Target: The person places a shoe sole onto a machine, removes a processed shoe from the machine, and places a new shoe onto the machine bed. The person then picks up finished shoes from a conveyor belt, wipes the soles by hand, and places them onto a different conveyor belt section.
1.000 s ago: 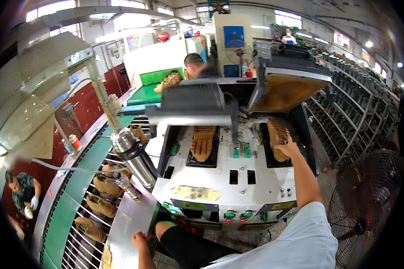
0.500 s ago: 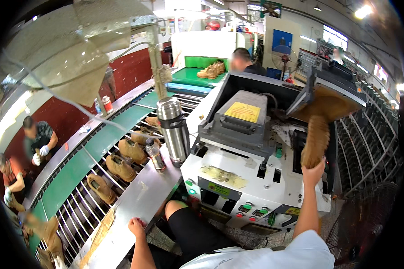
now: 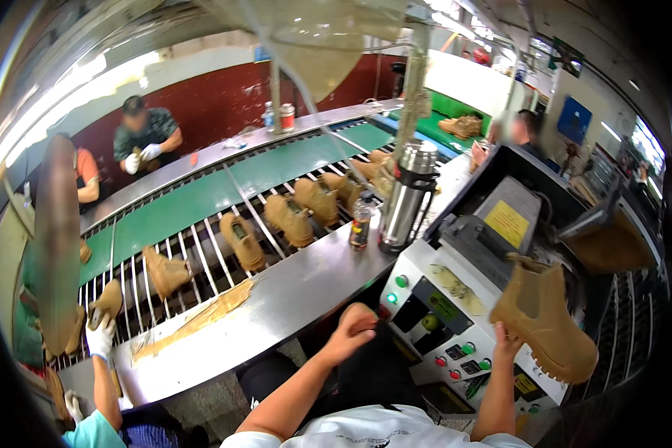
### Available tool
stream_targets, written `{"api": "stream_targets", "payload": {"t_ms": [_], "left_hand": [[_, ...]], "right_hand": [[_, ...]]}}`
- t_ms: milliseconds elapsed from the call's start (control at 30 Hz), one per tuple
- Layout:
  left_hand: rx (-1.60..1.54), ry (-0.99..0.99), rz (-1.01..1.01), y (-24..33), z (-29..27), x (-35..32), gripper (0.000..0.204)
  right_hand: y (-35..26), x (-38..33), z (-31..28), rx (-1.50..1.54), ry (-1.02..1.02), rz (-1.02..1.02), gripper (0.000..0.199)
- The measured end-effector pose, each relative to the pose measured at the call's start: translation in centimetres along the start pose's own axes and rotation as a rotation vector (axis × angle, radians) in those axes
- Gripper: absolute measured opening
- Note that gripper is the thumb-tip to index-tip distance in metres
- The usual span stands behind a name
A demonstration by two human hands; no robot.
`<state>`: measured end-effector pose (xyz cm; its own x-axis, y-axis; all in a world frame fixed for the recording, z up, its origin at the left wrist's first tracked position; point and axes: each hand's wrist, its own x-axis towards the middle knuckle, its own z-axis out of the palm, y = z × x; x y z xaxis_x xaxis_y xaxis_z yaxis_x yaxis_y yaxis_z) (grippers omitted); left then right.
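Note:
A tan ankle boot (image 3: 537, 321) with a pale toothed sole edge is in my right hand (image 3: 507, 340), held at its heel side in front of the white machine (image 3: 418, 299). The boot's top points up and its toe points to the lower right. My left hand (image 3: 353, 334) hovers in front of the steel ledge (image 3: 306, 299), its fingers curled with nothing visible in them. Beyond the ledge, several tan boots stand on the roller rack, among them a boot (image 3: 240, 240) and a boot (image 3: 289, 219).
A steel thermos (image 3: 411, 198) and a small dark bottle (image 3: 361, 220) stand on the ledge beside the machine. At the lower left a co-worker's white-gloved hand (image 3: 100, 334) touches a boot. A green belt (image 3: 194, 198) runs behind the rollers. The machine's lid (image 3: 612, 231) stands raised.
The view has turned left. My right hand has brought the boot away from the raised lid, toward me, and the boot is now more upright. My left hand has lifted from beside the ledge.

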<state>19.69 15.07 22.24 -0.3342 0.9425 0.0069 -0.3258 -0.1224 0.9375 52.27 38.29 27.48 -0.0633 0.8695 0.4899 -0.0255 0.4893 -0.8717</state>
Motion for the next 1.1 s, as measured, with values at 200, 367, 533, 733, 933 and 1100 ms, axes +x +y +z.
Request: {"api": "stream_targets", "payload": {"t_ms": [200,367,533,733,933,1100], "left_hand": [[-0.406,-0.141,0.309,7.0,1.4,-3.3,0.095],[-0.820,0.513,0.445,8.0,-5.9,-11.6,0.075],[-0.686,0.904,0.628,8.9,-20.0,-14.9,0.062],[-0.437,1.157,0.374,15.7,-36.8,-7.8,0.056],[0.407,1.541,0.330,6.2,-44.6,-0.5,0.059],[0.750,1.640,0.221,3.9,-41.4,1.5,0.073]], "right_hand": [[-14.9,-5.3,17.1,0.236,-1.071,0.000,0.075],[-17.5,-9.2,24.8,0.032,-1.414,-0.260,0.064],[-13.0,-12.4,25.1,-0.181,-1.358,-0.250,0.051],[-5.1,-14.9,21.2,-0.335,-1.260,0.054,0.022],[-2.9,-18.1,27.4,-0.212,-1.188,0.073,0.012],[0.6,-21.4,38.7,-0.249,-1.138,-0.125,0.009]]}}
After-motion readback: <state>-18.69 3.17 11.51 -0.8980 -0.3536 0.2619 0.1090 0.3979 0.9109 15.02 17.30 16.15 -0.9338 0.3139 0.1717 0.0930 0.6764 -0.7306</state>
